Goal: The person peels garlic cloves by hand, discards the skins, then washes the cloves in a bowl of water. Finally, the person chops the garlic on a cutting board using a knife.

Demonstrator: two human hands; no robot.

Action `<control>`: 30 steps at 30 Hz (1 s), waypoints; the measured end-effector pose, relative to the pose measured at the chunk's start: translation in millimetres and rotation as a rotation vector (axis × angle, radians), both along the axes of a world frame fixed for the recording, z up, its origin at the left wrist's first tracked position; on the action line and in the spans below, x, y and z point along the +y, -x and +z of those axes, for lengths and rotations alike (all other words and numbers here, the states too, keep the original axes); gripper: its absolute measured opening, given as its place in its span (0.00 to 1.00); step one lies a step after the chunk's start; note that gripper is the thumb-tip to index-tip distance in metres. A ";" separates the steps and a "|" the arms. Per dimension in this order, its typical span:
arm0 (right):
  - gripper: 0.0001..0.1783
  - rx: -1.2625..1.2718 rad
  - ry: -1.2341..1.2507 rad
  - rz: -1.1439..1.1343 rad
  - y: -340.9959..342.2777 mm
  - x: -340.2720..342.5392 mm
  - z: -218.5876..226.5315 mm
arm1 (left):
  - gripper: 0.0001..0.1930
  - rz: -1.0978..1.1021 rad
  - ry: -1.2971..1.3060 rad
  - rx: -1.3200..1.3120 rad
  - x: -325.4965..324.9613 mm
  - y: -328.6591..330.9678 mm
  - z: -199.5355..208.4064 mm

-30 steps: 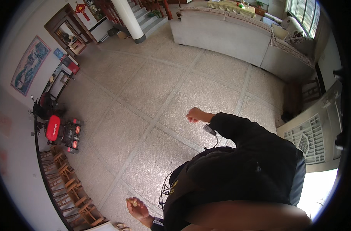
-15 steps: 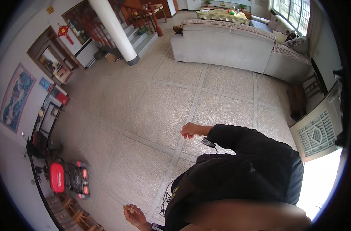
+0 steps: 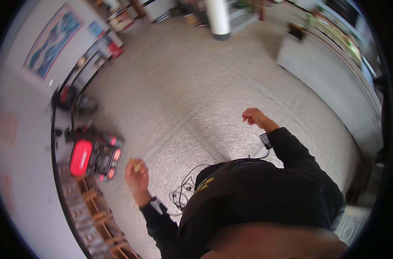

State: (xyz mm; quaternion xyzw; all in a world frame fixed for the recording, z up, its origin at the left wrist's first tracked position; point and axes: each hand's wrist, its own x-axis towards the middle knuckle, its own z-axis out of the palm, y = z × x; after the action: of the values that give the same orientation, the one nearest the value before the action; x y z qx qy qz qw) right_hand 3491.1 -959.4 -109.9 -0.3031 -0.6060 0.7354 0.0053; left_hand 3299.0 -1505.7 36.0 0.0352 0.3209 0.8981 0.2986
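A: What do I get at the far left?

B: I see a picture (image 3: 53, 39) on the wall (image 3: 28, 103); lower down stands a scooter (image 3: 102, 158) with a red box (image 3: 81, 157), and below that a row of wooden chairs (image 3: 93, 203).

A: Next one over?

B: I have the left hand (image 3: 137, 178), raised over the floor (image 3: 170, 82), to the right of the scooter in my view. Its grip is narrow, fingers curled around a small yellowish piece (image 3: 137, 165).

A: Where does the piece sit exactly?

B: Up by the fingertips, partly showing. It's too small and blurred for me to say what it is.

A: And the middle?

B: A black cable (image 3: 183, 190) loops beside the dark jacket (image 3: 256, 190). Farther off stands a white pillar (image 3: 218, 17).

A: The right hand (image 3: 254, 116)?

B: Out ahead, well apart from the left, fingers bent. I can't tell how far they close, or whether they hold anything. A little wrist box (image 3: 264, 139) sits by the cuff. Far right, I get a grey sofa (image 3: 330, 82).
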 end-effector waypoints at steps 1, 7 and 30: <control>0.10 0.032 0.033 0.064 41.1 2.8 15.2 | 0.12 0.090 0.021 0.000 12.9 19.1 -1.8; 0.10 0.111 -0.005 0.348 274.3 1.8 62.7 | 0.14 0.137 -0.004 0.023 46.9 162.7 -23.3; 0.13 0.039 0.008 0.014 862.4 245.9 -10.9 | 0.10 -0.105 0.294 0.048 377.4 906.6 16.6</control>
State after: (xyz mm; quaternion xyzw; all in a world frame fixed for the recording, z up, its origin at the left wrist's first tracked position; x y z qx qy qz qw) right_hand 2628.7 -713.6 -120.8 -0.2842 -0.6048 0.7438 0.0107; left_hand 2392.4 -1128.3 52.7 0.0293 0.4536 0.8236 0.3392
